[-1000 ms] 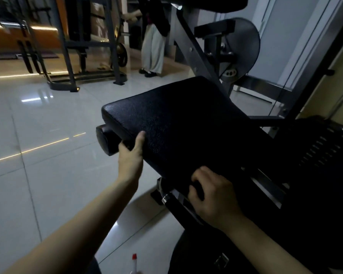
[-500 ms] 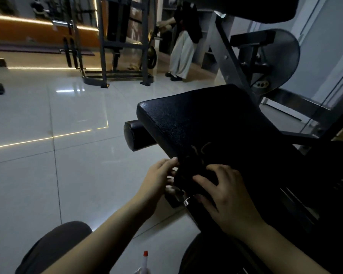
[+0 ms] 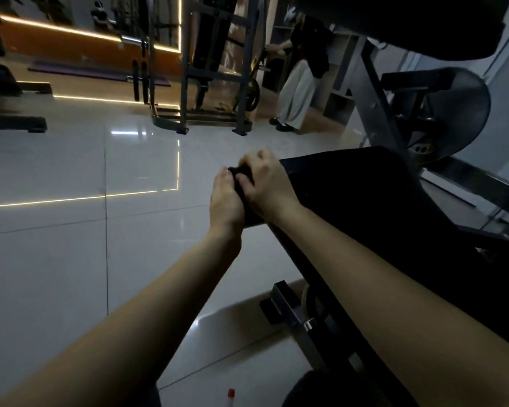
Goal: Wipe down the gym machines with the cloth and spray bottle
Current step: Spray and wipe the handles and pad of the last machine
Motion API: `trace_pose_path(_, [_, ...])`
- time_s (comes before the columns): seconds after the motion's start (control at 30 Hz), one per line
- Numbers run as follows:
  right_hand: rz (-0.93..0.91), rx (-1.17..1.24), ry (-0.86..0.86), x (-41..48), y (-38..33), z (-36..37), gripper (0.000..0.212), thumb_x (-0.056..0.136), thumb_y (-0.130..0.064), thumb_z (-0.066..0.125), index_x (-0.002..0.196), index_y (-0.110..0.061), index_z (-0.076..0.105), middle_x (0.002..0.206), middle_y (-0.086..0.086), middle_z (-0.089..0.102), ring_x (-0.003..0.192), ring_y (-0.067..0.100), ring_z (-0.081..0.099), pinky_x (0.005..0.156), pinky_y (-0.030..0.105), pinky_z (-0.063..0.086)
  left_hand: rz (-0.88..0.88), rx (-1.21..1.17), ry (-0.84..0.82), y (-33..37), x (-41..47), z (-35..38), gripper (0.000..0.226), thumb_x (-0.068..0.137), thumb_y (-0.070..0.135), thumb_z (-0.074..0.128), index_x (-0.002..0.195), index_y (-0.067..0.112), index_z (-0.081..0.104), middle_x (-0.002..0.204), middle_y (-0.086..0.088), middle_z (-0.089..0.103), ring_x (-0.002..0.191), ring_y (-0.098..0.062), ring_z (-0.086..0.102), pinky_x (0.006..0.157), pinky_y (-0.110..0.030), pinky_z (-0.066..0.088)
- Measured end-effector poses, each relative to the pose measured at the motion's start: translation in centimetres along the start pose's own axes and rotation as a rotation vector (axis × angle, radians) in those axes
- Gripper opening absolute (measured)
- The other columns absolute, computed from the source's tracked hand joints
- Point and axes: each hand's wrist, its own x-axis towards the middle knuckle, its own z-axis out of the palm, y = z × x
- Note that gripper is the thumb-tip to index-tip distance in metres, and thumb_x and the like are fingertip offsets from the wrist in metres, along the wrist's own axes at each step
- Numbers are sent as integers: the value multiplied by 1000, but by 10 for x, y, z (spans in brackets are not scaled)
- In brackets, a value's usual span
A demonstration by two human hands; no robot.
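Note:
A black padded seat (image 3: 365, 195) of a gym machine fills the right side of the head view. At its front left corner my left hand (image 3: 225, 198) and my right hand (image 3: 266, 183) are pressed together around a dark cloth (image 3: 241, 177), which shows only as a black bunch between the fingers. The cloth sits against the pad's corner and hides the black roller below it. The red tip of the spray bottle (image 3: 231, 395) pokes up at the bottom edge, on the floor between my arms.
The machine's grey frame and round plate (image 3: 453, 113) rise behind the seat. A steel bracket (image 3: 291, 312) juts out under it. Glossy white floor tiles (image 3: 71, 245) spread to the left. A rack (image 3: 212, 83) and a standing person (image 3: 300, 83) are farther back.
Both hands moved from the seat's near side up to its front left corner and closed together on the cloth. The camera tilted and shifted, so the seat sits further right.

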Motion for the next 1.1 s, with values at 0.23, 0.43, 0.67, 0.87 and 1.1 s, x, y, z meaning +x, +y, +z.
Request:
trace_pose_path(0.23, [305,597,-1,-47,51,-80,26,95,-34,47,117,-28,59,120,-1,63,114,18,62,100,44,51,321,440,69,-54,-35,54,66,100,51,52,157,31,25,153,-12,20,144,-26,23,122,-39,22])
trace_pose_path(0.43, [385,145,-75,-112,119,-90,17,102,-20,51,114,-16,62,115,8,61,100,21,60,81,27,42,516,654,217,-33,31,32,38,104,40,48,124,8,46,117,-15,49,106,-32,53,91,-44,46])
trace_pose_path(0.67, [472,268,-29,-143,131,-90,17,101,-9,50,110,-16,62,115,6,58,99,14,57,74,14,40,327,705,289,-53,-12,40,45,107,43,36,130,5,38,113,-22,65,99,-42,63,71,-38,39])
trace_pose_path(0.87, [461,338,47,-150,132,-81,16,96,-6,56,106,-15,65,110,3,57,94,9,58,74,17,43,285,886,-13,-110,-107,26,20,105,35,38,117,19,39,87,-3,56,89,-42,61,65,-40,33])
trace_pose_path(1.1, [376,216,133,-155,132,-64,24,90,5,52,102,-13,62,105,4,53,93,20,57,79,24,44,345,884,239,-50,30,17,38,90,21,65,123,10,49,112,2,42,94,-24,54,69,-33,40])
